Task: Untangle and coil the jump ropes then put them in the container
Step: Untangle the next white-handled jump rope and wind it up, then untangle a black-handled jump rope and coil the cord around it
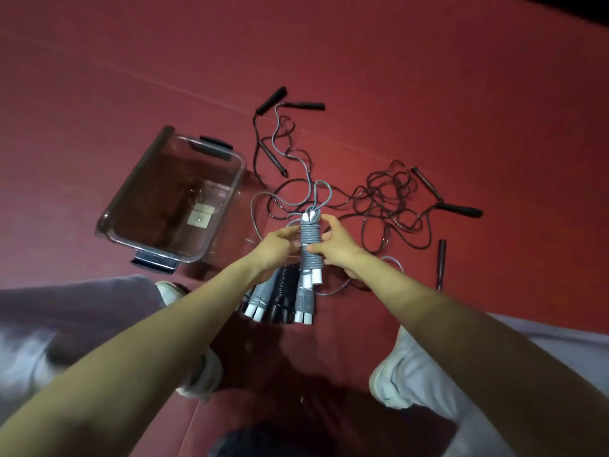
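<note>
Examiner: Gripped by both hands is the grey bundle. It is clasped between the left hand and the right hand, fingers curled round it, above the floor. A grey loop is seen free at its top.

Recorder: Surroundings, largest first?

Examiner: The red floor is recorded, then the clear container, in which no rope is seen. A black tangle is seen spread to the right, well apart from the container, with black handles scattered round it. Several wound bundles are laid beneath the hands.

Recorder: Progress?

Examiner: Judged roughly half done. Several ropes are coiled, one is nearly wound, the tangle is untouched, and nothing is yet placed in the container.
</note>
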{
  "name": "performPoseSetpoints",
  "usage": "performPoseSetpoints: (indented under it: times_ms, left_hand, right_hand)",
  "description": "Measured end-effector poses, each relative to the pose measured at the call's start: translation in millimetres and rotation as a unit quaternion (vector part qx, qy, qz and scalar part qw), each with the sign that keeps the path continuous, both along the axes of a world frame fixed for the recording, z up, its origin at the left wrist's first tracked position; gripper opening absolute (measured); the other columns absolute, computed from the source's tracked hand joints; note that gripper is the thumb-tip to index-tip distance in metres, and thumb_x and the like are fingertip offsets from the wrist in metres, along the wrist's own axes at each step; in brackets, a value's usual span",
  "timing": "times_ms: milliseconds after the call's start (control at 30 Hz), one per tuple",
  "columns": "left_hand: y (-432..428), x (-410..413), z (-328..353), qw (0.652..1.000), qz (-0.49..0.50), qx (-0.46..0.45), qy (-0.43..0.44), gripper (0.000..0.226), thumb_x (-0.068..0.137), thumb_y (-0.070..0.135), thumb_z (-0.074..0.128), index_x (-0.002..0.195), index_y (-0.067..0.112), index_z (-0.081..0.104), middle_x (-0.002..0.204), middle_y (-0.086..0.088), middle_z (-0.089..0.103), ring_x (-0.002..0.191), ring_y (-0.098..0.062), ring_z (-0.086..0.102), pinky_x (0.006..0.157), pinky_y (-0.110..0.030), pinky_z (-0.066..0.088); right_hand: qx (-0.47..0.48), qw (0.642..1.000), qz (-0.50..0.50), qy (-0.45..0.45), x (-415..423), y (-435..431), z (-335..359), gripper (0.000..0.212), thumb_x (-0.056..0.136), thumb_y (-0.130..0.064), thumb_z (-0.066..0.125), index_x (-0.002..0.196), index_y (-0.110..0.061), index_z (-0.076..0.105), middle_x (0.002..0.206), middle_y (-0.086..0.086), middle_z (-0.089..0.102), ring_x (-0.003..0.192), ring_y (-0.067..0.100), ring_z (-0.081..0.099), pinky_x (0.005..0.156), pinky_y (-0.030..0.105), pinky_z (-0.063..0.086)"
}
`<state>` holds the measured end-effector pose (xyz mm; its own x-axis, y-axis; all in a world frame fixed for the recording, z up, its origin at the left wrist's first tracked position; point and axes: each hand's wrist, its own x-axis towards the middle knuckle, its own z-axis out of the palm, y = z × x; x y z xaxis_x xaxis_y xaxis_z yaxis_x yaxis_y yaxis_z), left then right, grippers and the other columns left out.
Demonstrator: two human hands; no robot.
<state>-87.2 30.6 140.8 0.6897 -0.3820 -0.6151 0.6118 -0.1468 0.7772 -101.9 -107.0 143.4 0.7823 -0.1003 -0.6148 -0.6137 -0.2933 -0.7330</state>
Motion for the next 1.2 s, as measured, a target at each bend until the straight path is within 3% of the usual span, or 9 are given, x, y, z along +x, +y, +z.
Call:
performPoseSetpoints:
  times_ms: [133,233,367,433,567,733,867,1033,1200]
  left_hand:
    - [13,-10,-47,0.996,-0.015,0.077,0.035,0.042,0.094,-0.013,0.04,0.132,0.003,0.05,0.108,-0.003,0.06,0.08,-0.008,0.056,0.066,-0.016,0.045]
    - [34,-16,-80,0.975,0.017,0.22,-0.025,0.026,0.091,-0.006,0.052,0.112,0.002,0.066,0.104,-0.012,0.069,0.099,-0.024,0.063,0.079,-0.022,0.047]
    - [64,-27,-99,0.933,0.036,0.354,-0.062,0.028,0.086,-0.003,0.054,0.109,0.002,0.07,0.112,-0.019,0.069,0.11,-0.031,0.062,0.091,-0.031,0.041]
    - [73,-31,-106,0.927,0.025,0.364,-0.086,0.03,0.084,-0.005,0.054,0.109,0.001,0.07,0.112,-0.02,0.069,0.109,-0.033,0.062,0.093,-0.032,0.04]
    - [77,-40,-116,0.936,0.033,0.342,-0.08,0.025,0.09,0.003,0.056,0.11,0.003,0.07,0.111,-0.017,0.07,0.105,-0.029,0.064,0.089,-0.026,0.042]
    - [76,-45,-122,0.935,0.039,0.34,-0.09,0.029,0.093,0.007,0.053,0.118,0.005,0.067,0.12,-0.015,0.067,0.113,-0.026,0.06,0.099,-0.028,0.041]
    - [81,-46,-126,0.951,0.065,0.295,-0.063,0.026,0.092,0.01,0.06,0.117,0.007,0.067,0.114,-0.011,0.068,0.104,-0.02,0.063,0.097,-0.028,0.047]
    - [79,-45,-124,0.96,0.075,0.267,-0.034,0.025,0.092,0.01,0.063,0.116,0.006,0.065,0.104,-0.009,0.069,0.09,-0.016,0.062,0.089,-0.028,0.052]
    - [68,-38,-107,0.924,0.021,0.359,-0.133,0.03,0.088,0.001,0.059,0.117,0.001,0.064,0.114,-0.02,0.065,0.108,-0.031,0.06,0.091,-0.024,0.037]
  right_hand:
    - [0.007,0.999,-0.039,0.034,-22,20,-47,0.07,0.082,0.011,0.063,0.14,-0.011,0.029,0.095,0.009,0.056,0.083,0.019,0.056,0.072,0.033,0.048]
    - [0.026,0.996,-0.069,0.055,-37,37,-74,0.065,0.082,0.014,0.062,0.136,-0.005,0.033,0.105,0.012,0.054,0.082,0.017,0.055,0.078,0.035,0.048]
    - [0.006,0.997,-0.04,0.058,-45,59,-96,0.057,0.082,0.009,0.066,0.13,-0.002,0.037,0.076,-0.005,0.049,0.067,0.009,0.049,0.069,0.027,0.043]
    - [0.003,0.998,-0.042,0.053,-45,71,-105,0.053,0.083,0.006,0.067,0.127,-0.002,0.039,0.075,-0.007,0.048,0.066,0.009,0.049,0.068,0.028,0.045]
    - [-0.001,0.998,-0.055,0.04,-41,92,-116,0.052,0.084,-0.007,0.071,0.128,-0.007,0.042,0.081,-0.011,0.051,0.082,0.014,0.053,0.085,0.032,0.045]
    - [-0.032,0.997,-0.061,0.034,-35,106,-126,0.054,0.081,-0.016,0.075,0.125,-0.011,0.046,0.1,0.006,0.058,0.087,0.018,0.054,0.071,0.019,0.036]
    - [-0.041,0.995,-0.06,0.066,-34,103,-134,0.055,0.079,-0.022,0.077,0.126,-0.019,0.048,0.099,0.005,0.061,0.094,0.027,0.063,0.085,0.038,0.052]
    - [-0.059,0.994,0.013,0.093,-34,97,-137,0.073,0.081,-0.024,0.073,0.145,-0.02,0.039,0.117,0.013,0.065,0.107,0.035,0.063,0.091,0.047,0.052]
    - [-0.09,0.988,0.105,0.066,-32,81,-107,0.066,0.084,-0.009,0.07,0.143,-0.013,0.04,0.114,0.01,0.062,0.093,0.023,0.058,0.088,0.028,0.046]
